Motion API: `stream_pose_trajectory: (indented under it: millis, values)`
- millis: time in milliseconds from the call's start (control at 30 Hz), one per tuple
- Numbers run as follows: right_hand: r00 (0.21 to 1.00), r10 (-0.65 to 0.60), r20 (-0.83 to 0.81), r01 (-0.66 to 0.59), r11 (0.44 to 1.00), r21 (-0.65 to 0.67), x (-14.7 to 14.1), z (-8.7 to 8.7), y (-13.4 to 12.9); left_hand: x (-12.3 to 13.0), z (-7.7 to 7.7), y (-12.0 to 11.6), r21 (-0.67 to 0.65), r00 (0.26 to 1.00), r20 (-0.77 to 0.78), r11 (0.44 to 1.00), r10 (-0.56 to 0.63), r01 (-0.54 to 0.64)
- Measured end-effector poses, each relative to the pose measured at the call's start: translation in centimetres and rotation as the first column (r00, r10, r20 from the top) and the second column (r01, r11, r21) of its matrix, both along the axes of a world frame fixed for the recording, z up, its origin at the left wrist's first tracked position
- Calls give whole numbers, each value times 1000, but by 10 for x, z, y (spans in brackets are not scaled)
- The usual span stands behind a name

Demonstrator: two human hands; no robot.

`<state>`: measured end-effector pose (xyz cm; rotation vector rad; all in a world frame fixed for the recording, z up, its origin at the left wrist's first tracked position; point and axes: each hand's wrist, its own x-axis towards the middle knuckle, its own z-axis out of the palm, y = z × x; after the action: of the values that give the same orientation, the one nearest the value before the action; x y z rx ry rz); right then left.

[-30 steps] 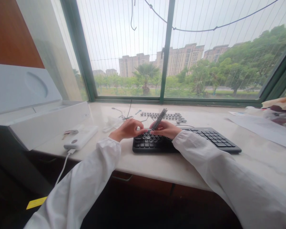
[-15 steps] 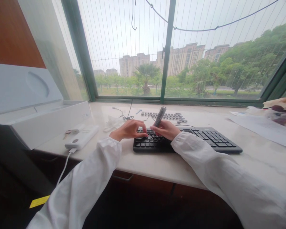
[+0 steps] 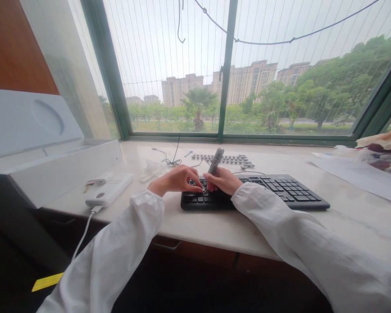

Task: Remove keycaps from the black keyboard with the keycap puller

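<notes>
On the tabletop [image 3: 195, 225] before you lies the keyboard [image 3: 283, 188], your left hand [image 3: 177, 178] and right hand [image 3: 227, 181] at its left half, a rod [image 3: 216, 161] in the right. Rows of keycaps [image 3: 232, 159] sit behind it, a cable [image 3: 172, 162] to their left, the window [image 3: 224, 100] beyond. To your left, the power bank [image 3: 110, 192] lies between keyboard and box [image 3: 68, 176]; paper [image 3: 361, 174] lies to your right.

No readable lettering anywhere.

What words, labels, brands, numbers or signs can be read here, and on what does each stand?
No text can be read.
Black keyboard: any marks too small.
White box: any marks too blurred.
Yellow strip: too blurred.
White paper: too blurred.
</notes>
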<state>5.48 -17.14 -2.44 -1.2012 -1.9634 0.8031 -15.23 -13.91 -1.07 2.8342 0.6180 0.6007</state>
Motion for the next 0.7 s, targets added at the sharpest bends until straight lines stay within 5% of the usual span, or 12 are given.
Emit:
stream_pose_trajectory:
  millis: [433,700]
  values:
    - [957,-217,191,160,948,274,-16,2,-17,4,-3,1,-108,998,47,993,47,-42]
    - [921,-285,265,143,881,452,-26,-3,-18,3,-8,6,-71,1000,15,997,0,1]
